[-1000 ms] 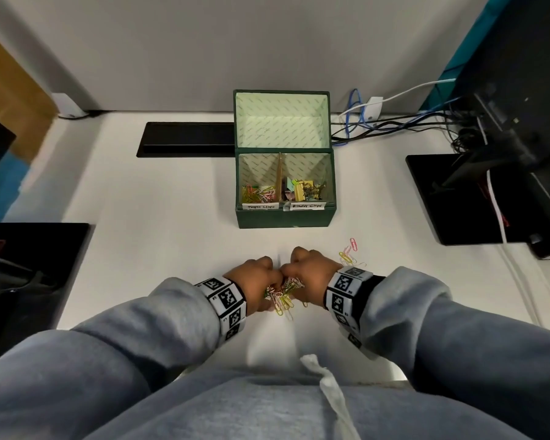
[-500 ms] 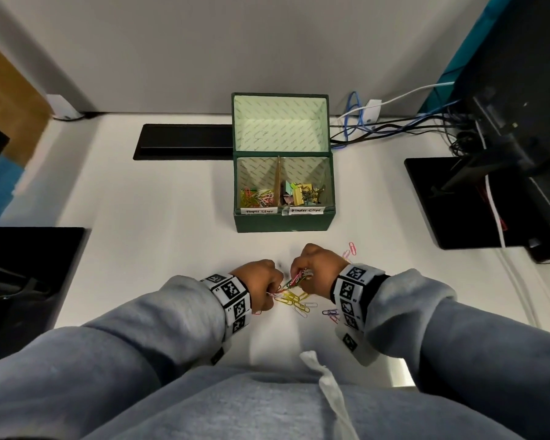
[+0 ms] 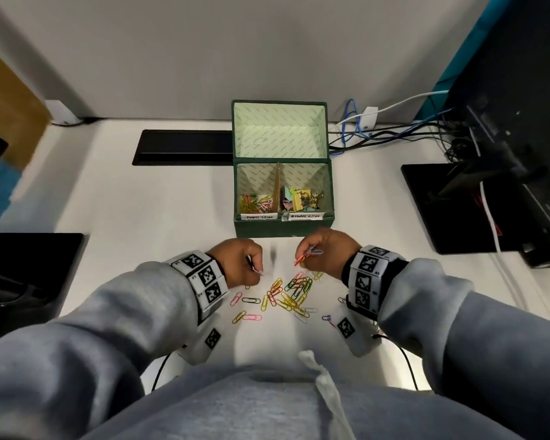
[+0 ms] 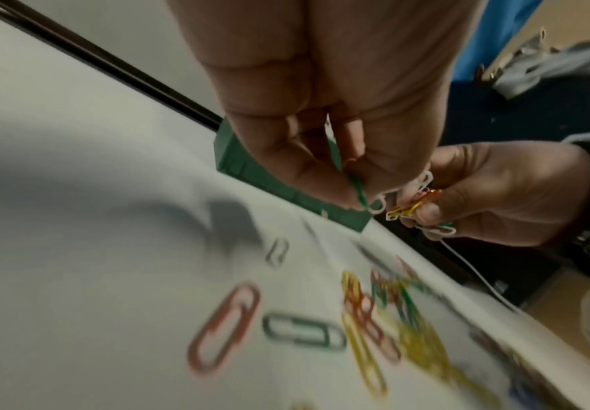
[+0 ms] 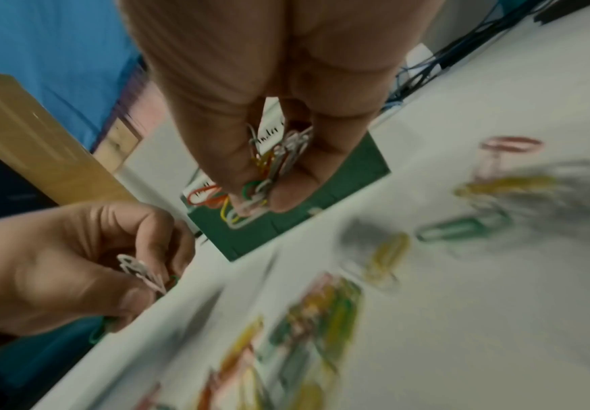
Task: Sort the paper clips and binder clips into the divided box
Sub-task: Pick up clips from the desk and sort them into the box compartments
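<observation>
A green divided box (image 3: pixel 283 225) stands open on the white desk, with paper clips (image 3: pixel 256 203) in its left compartment and binder clips (image 3: pixel 302 198) in its right. A pile of coloured paper clips (image 3: pixel 288 295) lies on the desk between my wrists. My left hand (image 3: pixel 242 260) is raised just in front of the box and pinches a few paper clips (image 4: pixel 374 204). My right hand (image 3: pixel 323 252) hovers to its right and pinches a bunch of paper clips (image 5: pixel 262 177).
A black slot (image 3: pixel 185 147) runs behind the box on the left. Cables (image 3: pixel 388 134) and a black monitor base (image 3: pixel 451 208) sit at the right. A dark object (image 3: pixel 19 268) lies at the left desk edge. Stray paper clips (image 3: pixel 327 318) lie near my right wrist.
Both hands rose from the pile, parted and moved toward the box, each carrying clips. The pile beneath them is now uncovered and spread on the desk.
</observation>
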Motion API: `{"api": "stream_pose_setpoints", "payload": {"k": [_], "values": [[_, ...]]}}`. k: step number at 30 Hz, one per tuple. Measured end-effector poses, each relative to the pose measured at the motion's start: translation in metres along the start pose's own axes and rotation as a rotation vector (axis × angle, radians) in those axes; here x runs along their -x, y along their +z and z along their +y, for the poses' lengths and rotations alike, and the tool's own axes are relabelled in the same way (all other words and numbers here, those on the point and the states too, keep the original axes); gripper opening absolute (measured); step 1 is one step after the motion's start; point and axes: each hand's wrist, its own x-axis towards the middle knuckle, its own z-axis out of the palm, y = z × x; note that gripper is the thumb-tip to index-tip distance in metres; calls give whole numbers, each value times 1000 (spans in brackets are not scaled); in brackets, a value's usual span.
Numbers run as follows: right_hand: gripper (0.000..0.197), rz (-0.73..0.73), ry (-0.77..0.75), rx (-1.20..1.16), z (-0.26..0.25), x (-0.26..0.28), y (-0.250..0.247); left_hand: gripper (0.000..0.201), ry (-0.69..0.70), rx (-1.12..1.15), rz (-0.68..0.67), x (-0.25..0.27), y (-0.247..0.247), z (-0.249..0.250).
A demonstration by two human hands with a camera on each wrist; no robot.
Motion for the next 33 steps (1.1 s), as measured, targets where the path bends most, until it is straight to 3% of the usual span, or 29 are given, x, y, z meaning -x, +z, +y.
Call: {"api": "stream_pose_setpoints", "payload": {"k": [6, 11, 13, 17, 21, 26, 29, 33], "values": [[8, 139, -197, -68, -48, -19, -31, 35, 5, 172, 227, 18, -46, 0], [22, 163, -232, 65, -87, -52, -42, 34, -11, 268, 359, 30, -73, -5], [16, 150, -252, 192, -100, -64, -39, 33, -30, 287, 386, 30, -79, -4], [25, 51, -207, 461, -104, -78, -24, 29, -47, 298, 416, 19, -88, 4], [36, -9, -238, 579, -99, -82, -17, 31, -41, 244, 425, -2, -95, 14], [29, 113, -255, 389, -83, -70, -25, 26, -11, 138, 427, -28, -96, 29], [22, 239, -257, 261, -61, -48, -36, 8, 3, 65, 404, -40, -93, 38], [18, 265, -270, 244, -28, -15, -51, 21, 41, -32, 342, -46, -87, 36]]}}
